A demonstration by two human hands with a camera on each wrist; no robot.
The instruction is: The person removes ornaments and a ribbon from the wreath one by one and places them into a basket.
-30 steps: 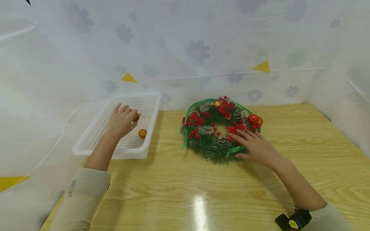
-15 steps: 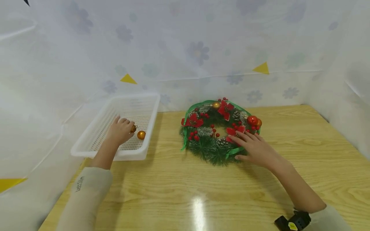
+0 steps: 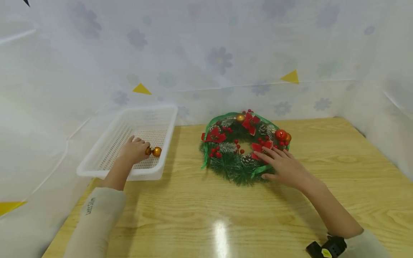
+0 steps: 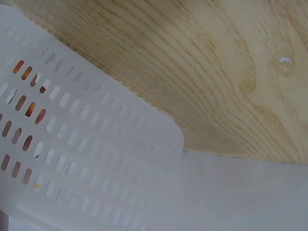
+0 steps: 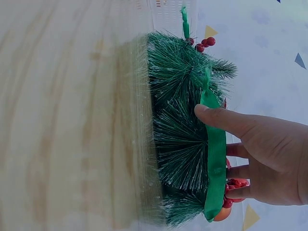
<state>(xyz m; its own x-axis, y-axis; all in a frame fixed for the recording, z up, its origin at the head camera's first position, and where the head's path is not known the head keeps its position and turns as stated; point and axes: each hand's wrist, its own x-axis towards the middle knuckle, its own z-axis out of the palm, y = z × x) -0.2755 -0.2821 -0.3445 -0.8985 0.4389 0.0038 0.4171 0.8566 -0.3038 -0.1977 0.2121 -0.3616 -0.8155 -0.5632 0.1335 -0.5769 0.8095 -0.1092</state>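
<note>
Inside the white plastic basket (image 3: 87,171), my left hand (image 3: 133,152) pinches a gold bauble (image 3: 148,151) low near the bottom. A second gold bauble (image 3: 157,151) lies right beside it. The left wrist view shows only the basket's slotted wall (image 4: 110,159), with orange glints behind the slots. On the right, a green Christmas wreath (image 3: 227,166) lies on the table with red flowers, berries, pinecones and baubles. My right hand (image 3: 285,166) rests on its near right side, fingers extended. In the right wrist view, the thumb touches the green ribbon (image 5: 216,159).
The wooden table (image 3: 193,211) reaches to a flower-printed white sheet (image 3: 193,46) at the back and sides. Yellow triangles (image 3: 142,89) mark the sheet. The basket stands at the left, a short gap from the wreath.
My left hand has lowered the gold bauble toward the basket's bottom, nearer me, until it sits next to the other bauble. The right hand stays on the wreath.
</note>
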